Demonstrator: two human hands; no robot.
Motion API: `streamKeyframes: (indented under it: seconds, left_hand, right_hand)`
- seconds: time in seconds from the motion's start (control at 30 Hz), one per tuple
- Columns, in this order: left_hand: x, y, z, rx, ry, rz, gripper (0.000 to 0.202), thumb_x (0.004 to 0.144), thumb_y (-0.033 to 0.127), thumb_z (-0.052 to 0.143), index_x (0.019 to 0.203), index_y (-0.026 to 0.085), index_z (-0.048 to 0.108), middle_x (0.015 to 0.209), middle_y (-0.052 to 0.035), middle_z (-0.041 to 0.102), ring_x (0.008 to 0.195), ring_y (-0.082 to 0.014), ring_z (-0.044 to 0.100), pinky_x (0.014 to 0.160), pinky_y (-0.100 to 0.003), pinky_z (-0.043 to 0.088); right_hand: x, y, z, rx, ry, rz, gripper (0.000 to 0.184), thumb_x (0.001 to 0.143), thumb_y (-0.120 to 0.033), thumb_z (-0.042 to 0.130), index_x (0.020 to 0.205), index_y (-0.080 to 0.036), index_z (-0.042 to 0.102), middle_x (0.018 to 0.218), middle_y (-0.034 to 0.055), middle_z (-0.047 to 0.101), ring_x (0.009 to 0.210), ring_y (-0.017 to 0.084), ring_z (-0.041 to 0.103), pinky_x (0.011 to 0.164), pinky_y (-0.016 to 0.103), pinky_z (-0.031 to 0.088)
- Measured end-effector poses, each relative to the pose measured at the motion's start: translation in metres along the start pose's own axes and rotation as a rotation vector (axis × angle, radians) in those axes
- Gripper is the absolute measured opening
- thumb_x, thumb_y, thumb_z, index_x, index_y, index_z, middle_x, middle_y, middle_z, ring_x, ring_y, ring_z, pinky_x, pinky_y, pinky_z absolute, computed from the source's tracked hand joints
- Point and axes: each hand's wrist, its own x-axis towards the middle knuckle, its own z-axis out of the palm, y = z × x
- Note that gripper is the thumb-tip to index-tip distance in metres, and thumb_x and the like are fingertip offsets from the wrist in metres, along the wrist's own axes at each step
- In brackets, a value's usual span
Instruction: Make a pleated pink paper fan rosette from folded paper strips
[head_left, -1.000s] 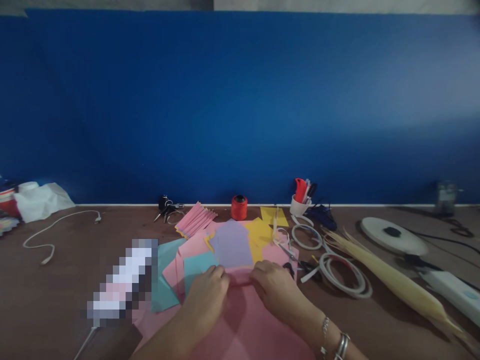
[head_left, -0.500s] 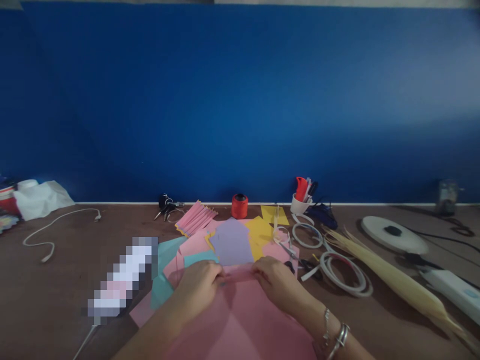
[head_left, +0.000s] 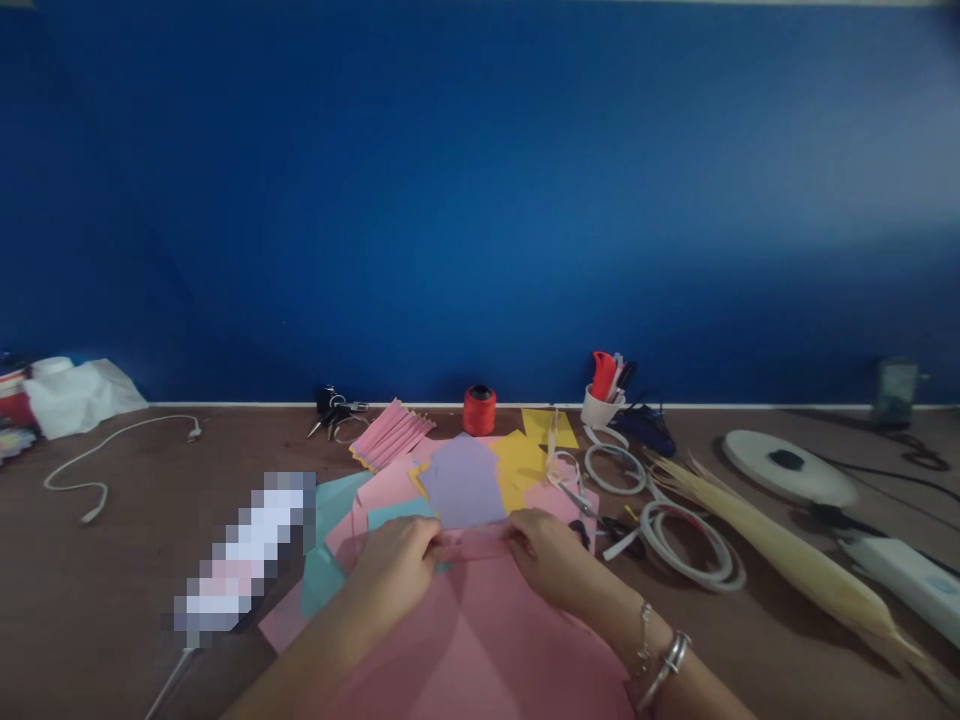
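A narrow pink paper strip (head_left: 477, 544) stretches between my two hands, and it looks folded. My left hand (head_left: 401, 560) pinches its left end with closed fingers. At the right end my right hand (head_left: 546, 548) pinches it too; two bracelets circle that wrist. Below lies a large pink paper sheet (head_left: 480, 650). Just beyond the strip are a purple paper piece (head_left: 466, 482), a yellow paper piece (head_left: 523, 460) and a teal paper piece (head_left: 399, 512). The fingertips and the strip's ends are partly hidden by my hands.
Scissors (head_left: 579, 500) and white coils (head_left: 690, 545) lie right of my right hand, near a pale fibre bundle (head_left: 787, 555). Behind stand a red thread spool (head_left: 479, 412), a pen cup (head_left: 600, 406) and pleated pink paper (head_left: 391, 436). A blurred-out device (head_left: 244, 560) lies left.
Both hands keep their pinch on the pink strip and have barely moved. The view has shifted very slightly.
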Motion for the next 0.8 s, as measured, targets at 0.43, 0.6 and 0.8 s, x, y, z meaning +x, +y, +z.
streamKeyframes:
  seconds: [0.43,0.6,0.8]
  left_hand:
    - [0.002,0.001,-0.005,-0.053,-0.046,-0.076,0.014,0.079,0.023,0.052,0.069,0.02,0.062,0.074,-0.0008,0.069,0.074,-0.0164,0.062,0.058,-0.023,0.032]
    - [0.001,-0.003,-0.002,-0.042,-0.021,-0.037,0.015,0.076,0.014,0.05,0.067,0.021,0.059,0.072,0.0021,0.067,0.072,-0.0143,0.06,0.058,-0.023,0.03]
    - [0.002,-0.008,0.0,0.002,-0.013,-0.066,0.012,0.079,0.021,0.053,0.069,0.022,0.06,0.076,0.001,0.068,0.077,-0.0162,0.061,0.062,-0.024,0.032]
  right_hand:
    - [0.005,0.002,0.0,0.022,-0.015,0.072,0.015,0.072,-0.01,0.048,0.071,-0.016,0.062,0.072,0.0033,0.065,0.066,0.014,0.055,0.058,0.022,0.032]
    - [0.004,0.001,0.001,0.01,-0.014,0.087,0.015,0.071,-0.009,0.048,0.073,-0.016,0.06,0.075,0.0036,0.064,0.069,0.014,0.054,0.06,0.022,0.032]
    - [0.002,-0.001,-0.001,0.045,-0.001,0.081,0.013,0.073,-0.01,0.047,0.072,-0.016,0.059,0.073,0.0034,0.062,0.069,0.014,0.053,0.06,0.023,0.032]
